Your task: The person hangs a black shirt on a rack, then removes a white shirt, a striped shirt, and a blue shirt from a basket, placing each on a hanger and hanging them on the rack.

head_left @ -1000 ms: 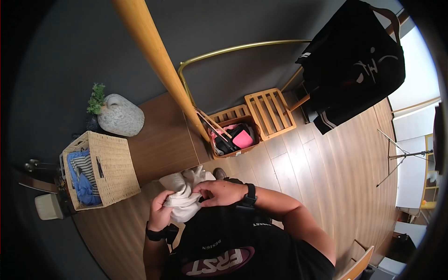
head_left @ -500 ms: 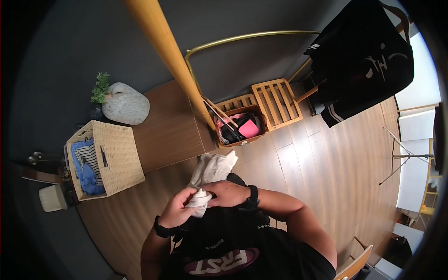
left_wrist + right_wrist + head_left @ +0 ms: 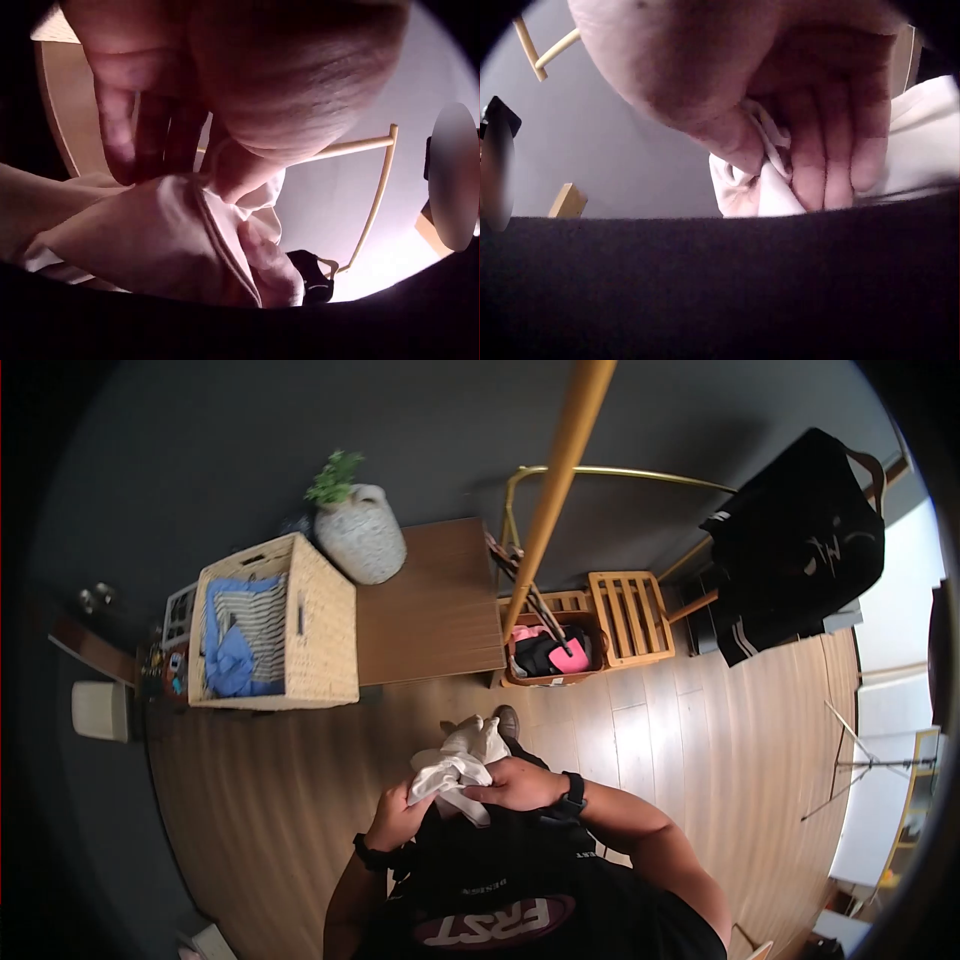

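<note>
A cream-white piece of soft cloth [image 3: 470, 743] is bunched up in front of the person's body, a strip of it hanging down between the hands. On its left side the left hand [image 3: 397, 818] grips the fabric. The right hand [image 3: 525, 784] pinches the other side. Seen from the left wrist, thumb and fingers press on the cloth [image 3: 142, 232] beside a stitched edge. The right wrist view has a fold of cloth [image 3: 780, 196] caught between thumb and fingers; the dark shirt hides what lies below.
A wicker basket [image 3: 328, 630] with blue and striped clothing stands on a brown low cabinet [image 3: 430, 600] beside a grey stone vase [image 3: 362, 540]. Right of it are a brown bin [image 3: 597, 672] of pink and black items, a slatted wooden rack [image 3: 630, 618] and a hanging black garment [image 3: 800, 550].
The head view has turned, so basket and cabinet appear farther right. The cloth went from a bunch to hanging lower, and now is gathered up again with a strip dangling. Both hands keep hold of it.
</note>
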Tool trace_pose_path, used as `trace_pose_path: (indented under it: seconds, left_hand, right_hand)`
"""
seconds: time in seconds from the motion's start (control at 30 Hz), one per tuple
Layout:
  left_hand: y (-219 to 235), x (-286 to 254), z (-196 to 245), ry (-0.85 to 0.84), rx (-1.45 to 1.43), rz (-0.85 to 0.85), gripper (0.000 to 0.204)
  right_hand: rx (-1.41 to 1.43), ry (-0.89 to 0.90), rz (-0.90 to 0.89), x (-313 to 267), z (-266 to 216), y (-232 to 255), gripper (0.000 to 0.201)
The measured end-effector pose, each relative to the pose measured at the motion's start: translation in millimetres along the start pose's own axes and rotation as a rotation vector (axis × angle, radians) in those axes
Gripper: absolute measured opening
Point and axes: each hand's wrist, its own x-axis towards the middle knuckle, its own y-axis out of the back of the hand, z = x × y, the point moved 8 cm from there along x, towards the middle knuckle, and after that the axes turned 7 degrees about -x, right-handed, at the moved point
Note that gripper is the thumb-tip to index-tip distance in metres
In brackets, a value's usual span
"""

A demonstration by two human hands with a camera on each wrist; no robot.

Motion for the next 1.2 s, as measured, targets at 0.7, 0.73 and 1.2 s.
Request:
trace_pose_path:
  seconds: [0.7,0.73,1.2]
  left_hand:
    - [12.4,-89.4,0.4,-0.298,-0.043,-0.064,0.023]
    - [12.9,-90.5,-1.3,-0.289,-0.019,-0.061,0.022]
    - [22.8,-119.4,-61.0,-0.058,-0.259,-0.035,0.041]
  right_hand:
    - [-0.149,0.066,-0.257,16.8,-64.1,-107.0,0.060]
    - [-0.123,0.083,-0.261,17.7,-62.3,-110.6,0.058]
    - [0.015,0.062,-0.315,17.2,-56.2,-124.0,0.011]
